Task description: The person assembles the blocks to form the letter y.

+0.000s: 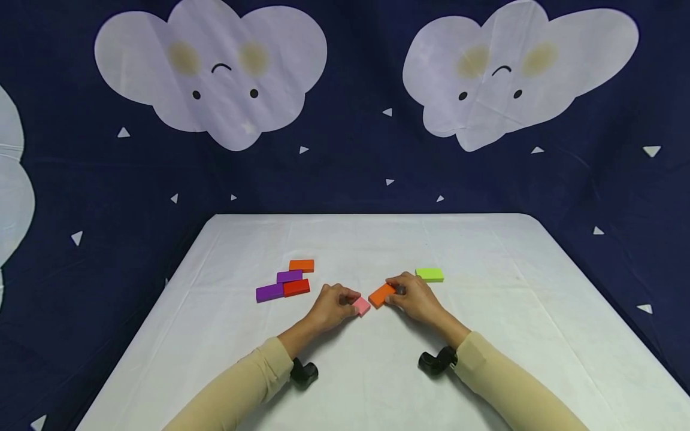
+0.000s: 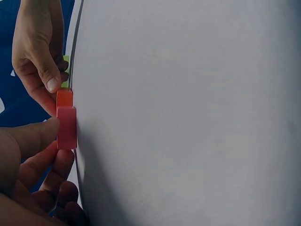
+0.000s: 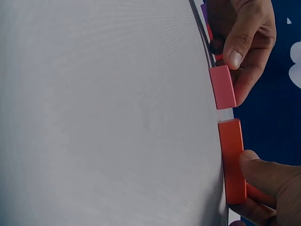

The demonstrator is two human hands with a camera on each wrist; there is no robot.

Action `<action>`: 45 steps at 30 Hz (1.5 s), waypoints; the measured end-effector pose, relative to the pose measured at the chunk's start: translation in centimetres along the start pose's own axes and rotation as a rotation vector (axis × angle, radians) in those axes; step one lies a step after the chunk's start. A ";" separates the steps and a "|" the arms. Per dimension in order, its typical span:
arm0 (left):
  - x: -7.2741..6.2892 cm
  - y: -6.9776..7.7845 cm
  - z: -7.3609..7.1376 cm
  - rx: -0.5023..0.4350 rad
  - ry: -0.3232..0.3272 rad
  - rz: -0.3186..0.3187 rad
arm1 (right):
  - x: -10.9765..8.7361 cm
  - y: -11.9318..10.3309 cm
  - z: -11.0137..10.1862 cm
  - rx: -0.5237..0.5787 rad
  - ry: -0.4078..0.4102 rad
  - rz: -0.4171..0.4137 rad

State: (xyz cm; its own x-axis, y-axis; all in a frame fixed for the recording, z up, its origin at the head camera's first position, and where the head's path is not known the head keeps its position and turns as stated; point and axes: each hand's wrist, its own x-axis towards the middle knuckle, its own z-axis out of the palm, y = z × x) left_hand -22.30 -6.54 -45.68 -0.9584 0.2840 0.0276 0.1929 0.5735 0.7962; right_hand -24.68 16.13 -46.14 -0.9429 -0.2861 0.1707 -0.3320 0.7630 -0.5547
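Near the middle of the table, my left hand [image 1: 333,305] pinches a small pink block [image 1: 362,306] between thumb and fingers. Facing it, my right hand [image 1: 419,297] grips an orange block [image 1: 381,296] by its right end. The two blocks lie close to each other, and the right wrist view shows a narrow gap between the pink block [image 3: 223,87] and the orange one [image 3: 232,162]. Just behind the right hand lies a lime green block [image 1: 429,275]. The fingers hide part of both held blocks.
Left of my hands sits a group of blocks: an orange one [image 1: 301,266] at the back, a purple one [image 1: 289,276], a red one [image 1: 296,288] and another purple one [image 1: 269,293]. A white cloth covers the table [image 1: 356,389]. Behind it hangs a dark blue cloud-print curtain [image 1: 356,161].
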 end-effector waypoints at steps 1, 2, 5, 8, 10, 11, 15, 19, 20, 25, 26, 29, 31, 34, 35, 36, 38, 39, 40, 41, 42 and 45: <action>0.0 0.0 0.1 0.001 0.004 -0.001 | 0.0 0.0 0.0 0.002 -0.004 0.002; -0.1 0.1 0.1 -0.002 0.007 -0.009 | 0.1 0.0 0.0 0.003 -0.007 0.002; -0.2 0.1 0.4 -0.010 0.021 -0.021 | 0.2 0.0 -0.1 0.004 -0.016 -0.003; -0.2 0.2 0.6 -0.012 0.042 -0.025 | 0.4 0.0 -0.1 0.011 -0.025 -0.013; -0.2 0.2 0.7 -0.011 0.056 -0.023 | 0.5 0.0 -0.1 0.021 -0.034 -0.016; -0.2 0.3 0.7 -0.011 0.061 -0.028 | 0.6 0.0 -0.1 0.022 -0.037 -0.017; -0.3 0.5 0.9 -0.011 0.079 -0.046 | 0.7 0.1 -0.1 0.038 -0.052 -0.022; -0.3 0.7 1.1 -0.004 0.096 -0.055 | 0.9 0.2 0.0 0.047 -0.061 -0.038; -0.3 0.7 1.1 -0.001 0.100 -0.056 | 1.0 0.2 0.0 0.047 -0.063 -0.042; -0.2 0.6 1.4 0.014 0.115 -0.049 | 1.2 0.2 0.0 0.044 -0.057 -0.082; -0.2 0.7 1.5 0.015 0.117 -0.048 | 1.3 0.2 0.0 0.037 -0.053 -0.094; -0.2 0.7 1.6 0.019 0.120 -0.045 | 1.4 0.2 0.0 0.034 -0.045 -0.116; -0.2 0.8 1.6 0.022 0.121 -0.040 | 1.4 0.2 0.0 0.029 -0.043 -0.121; -0.2 0.8 1.7 0.028 0.123 -0.033 | 1.5 0.2 0.0 0.027 -0.050 -0.112; -0.2 0.8 1.7 0.028 0.124 -0.030 | 1.5 0.2 0.1 0.029 -0.052 -0.110; -0.2 0.8 1.7 0.027 0.126 -0.029 | 1.6 0.1 0.1 0.031 -0.055 -0.108; -0.2 0.9 1.7 0.026 0.130 -0.028 | 1.6 0.1 0.1 0.036 -0.060 -0.103; -0.2 0.9 1.8 0.026 0.132 -0.027 | 1.7 0.1 0.1 0.036 -0.061 -0.103; -0.2 0.9 1.8 0.025 0.133 -0.027 | 1.7 0.1 0.1 0.037 -0.063 -0.102; -0.2 0.9 1.8 0.026 0.134 -0.027 | 1.7 0.1 0.1 0.037 -0.063 -0.107; -0.2 1.0 1.8 0.026 0.134 -0.025 | 1.7 0.1 0.1 0.037 -0.062 -0.105; -0.2 1.0 1.9 0.027 0.131 -0.025 | 1.6 0.2 0.0 0.039 -0.060 -0.103</action>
State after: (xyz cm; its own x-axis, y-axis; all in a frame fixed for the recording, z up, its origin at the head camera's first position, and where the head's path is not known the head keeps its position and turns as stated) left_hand -21.54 -4.55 -45.98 -0.9819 0.1676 0.0878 0.1722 0.5999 0.7814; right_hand -26.28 15.75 -45.98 -0.9001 -0.3969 0.1795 -0.4242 0.7051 -0.5682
